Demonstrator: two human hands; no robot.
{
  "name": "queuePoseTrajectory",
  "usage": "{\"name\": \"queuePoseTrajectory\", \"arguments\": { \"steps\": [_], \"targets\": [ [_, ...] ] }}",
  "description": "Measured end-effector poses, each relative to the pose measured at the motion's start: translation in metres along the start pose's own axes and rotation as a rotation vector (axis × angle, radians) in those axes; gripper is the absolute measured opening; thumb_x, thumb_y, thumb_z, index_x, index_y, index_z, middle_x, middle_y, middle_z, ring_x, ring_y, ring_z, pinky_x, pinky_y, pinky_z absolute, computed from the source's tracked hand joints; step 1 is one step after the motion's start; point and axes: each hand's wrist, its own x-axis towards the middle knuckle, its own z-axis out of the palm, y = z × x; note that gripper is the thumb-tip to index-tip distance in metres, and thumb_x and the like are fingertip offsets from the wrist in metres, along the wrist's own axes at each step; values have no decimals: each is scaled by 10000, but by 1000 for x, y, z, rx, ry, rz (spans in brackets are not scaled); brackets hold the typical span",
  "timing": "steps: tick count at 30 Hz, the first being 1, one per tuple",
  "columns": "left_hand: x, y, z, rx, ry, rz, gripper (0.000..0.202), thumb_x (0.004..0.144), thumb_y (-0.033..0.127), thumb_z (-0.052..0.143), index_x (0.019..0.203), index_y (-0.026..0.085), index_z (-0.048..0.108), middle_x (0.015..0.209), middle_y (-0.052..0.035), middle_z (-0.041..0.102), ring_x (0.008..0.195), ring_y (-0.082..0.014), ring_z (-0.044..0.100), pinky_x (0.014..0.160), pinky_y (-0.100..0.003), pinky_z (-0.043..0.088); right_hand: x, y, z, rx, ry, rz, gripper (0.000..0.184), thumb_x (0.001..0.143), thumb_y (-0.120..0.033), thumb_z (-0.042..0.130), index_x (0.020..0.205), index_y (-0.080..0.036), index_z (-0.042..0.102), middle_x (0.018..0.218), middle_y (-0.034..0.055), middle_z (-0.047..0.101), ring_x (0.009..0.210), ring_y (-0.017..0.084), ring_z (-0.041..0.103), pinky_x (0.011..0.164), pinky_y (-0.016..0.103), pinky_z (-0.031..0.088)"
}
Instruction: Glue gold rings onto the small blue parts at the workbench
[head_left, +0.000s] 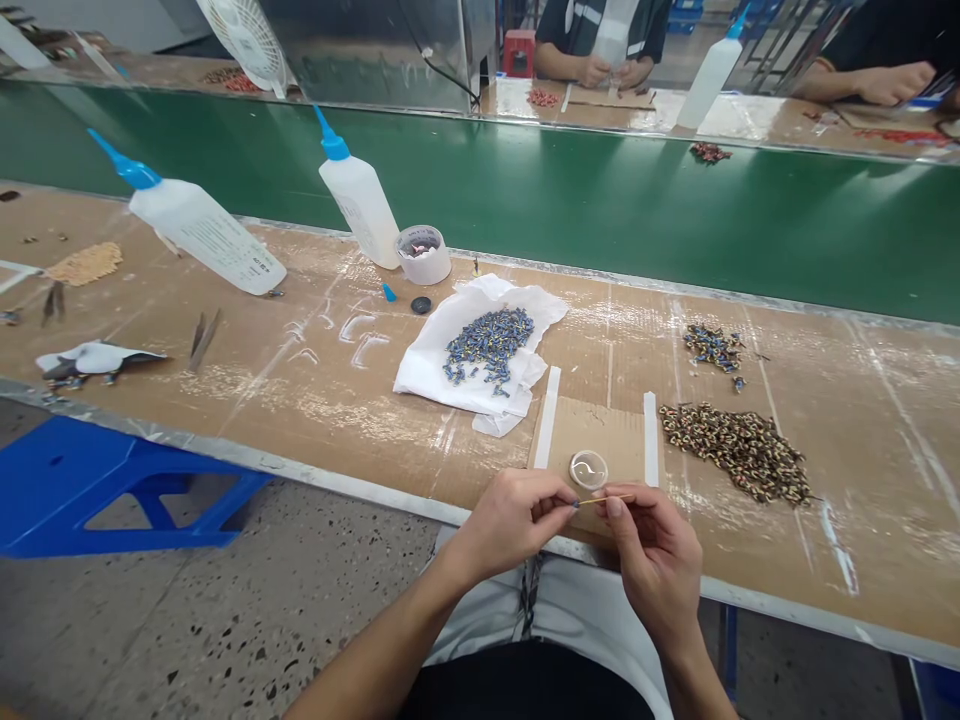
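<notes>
Just nearer me than the small round dish, a slim yellowish stick at my fingertips

From my head view, the dish sits on a piece of cardboard between two white strips; what is in it I can't make out. Left of the dish and farther off, a crumpled white paper holds a heap of small blue-and-yellow pieces. Well beyond the dish on that side, a roll of tape has pale bits inside its ring, next to a blue-nozzled bottle. To the dish's right lies a dark-and-cream heap.

My left hand, on the dish's near-left side, has thumb and forefinger pinched on a tiny bluish piece. My right hand, near-right of the dish, grips the stick between thumb and fingers, its tip meeting the bluish piece.
</notes>
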Motion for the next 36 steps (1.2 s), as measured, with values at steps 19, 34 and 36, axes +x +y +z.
{"name": "queuePoseTrajectory", "arguments": {
  "steps": [19, 34, 36],
  "targets": [
    [-3, -4, 1, 42, 15, 83, 121, 894, 175, 550, 891, 151, 668, 745, -12, 656, 624, -105, 545, 597, -200, 416, 9, -12, -5, 103, 3, 16, 78, 910, -234, 608, 955, -211, 667, 927, 55, 685, 638, 143, 640, 552, 266, 550],
    [-6, -8, -4, -140, 2, -65, 146, 951, 266, 508, 982, 181, 623, 804, -11, 722, 685, -121, 653, 643, -204, 496, 31, -9, -38, -396, 128, -203, 229, 928, -276, 551, 1131, -200, 624, 1130, 108, 606, 930, 208, 618, 771, 363, 529],
    [-6, -8, -5, -162, -3, -74, 147, 950, 278, 510, 970, 178, 617, 789, -12, 721, 662, -120, 654, 620, -203, 503, 27, -1, -70, -527, 291, -125, 203, 925, -321, 558, 1050, -187, 646, 1046, 96, 646, 892, 211, 623, 752, 353, 515]
  ]
}}
